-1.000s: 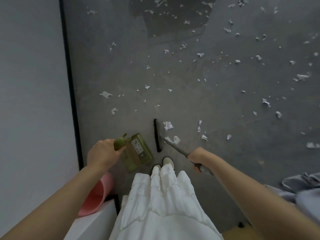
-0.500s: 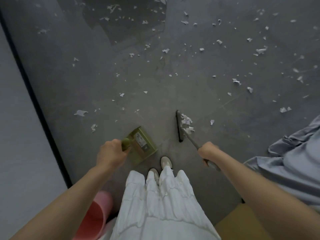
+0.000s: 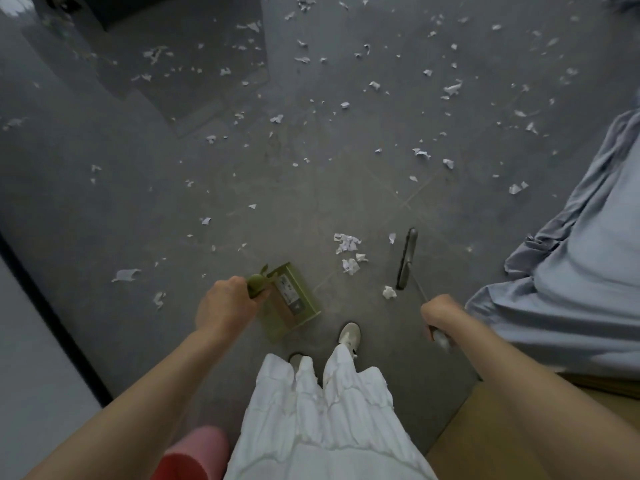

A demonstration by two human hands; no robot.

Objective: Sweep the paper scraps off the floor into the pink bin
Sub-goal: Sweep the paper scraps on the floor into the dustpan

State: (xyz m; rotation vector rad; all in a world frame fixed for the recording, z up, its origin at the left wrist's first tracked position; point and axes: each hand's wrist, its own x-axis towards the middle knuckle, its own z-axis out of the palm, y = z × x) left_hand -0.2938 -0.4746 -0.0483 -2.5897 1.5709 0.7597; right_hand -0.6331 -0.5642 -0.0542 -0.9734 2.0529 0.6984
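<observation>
Head view. We record the grey concrete floor (image 3: 311, 188) open ahead and toward the upper right, littered with small white paper scraps (image 3: 346, 242); the nearest cluster lies between the olive-green plastic dustpan (image 3: 294, 301) and the dark narrow broom head (image 3: 407, 258). On the left, a dark baseboard strip (image 3: 48, 306) under a pale wall (image 3: 27, 393) closes that side. On the right, a rumpled blue-grey fabric sheet (image 3: 571, 271) bounds the floor, with a tan board edge (image 3: 519, 427) below it.

The left hand (image 3: 223, 306) is curled round the dustpan's rounded green handle; the pan rests low at the floor, just ahead of the white shoes (image 3: 349, 334). The right hand (image 3: 440, 311) is closed round the thin broom handle, whose grey end shows below the wrist. The broom head stands on the floor just beside one scrap.

The round pink plastic bin (image 3: 194, 452) sits at the bottom edge, behind the left forearm, partly covered by it and cut off by the frame; we cannot see its contents. A white pleated skirt (image 3: 322, 427) hides the floor near the feet. Far scraps are blurred.
</observation>
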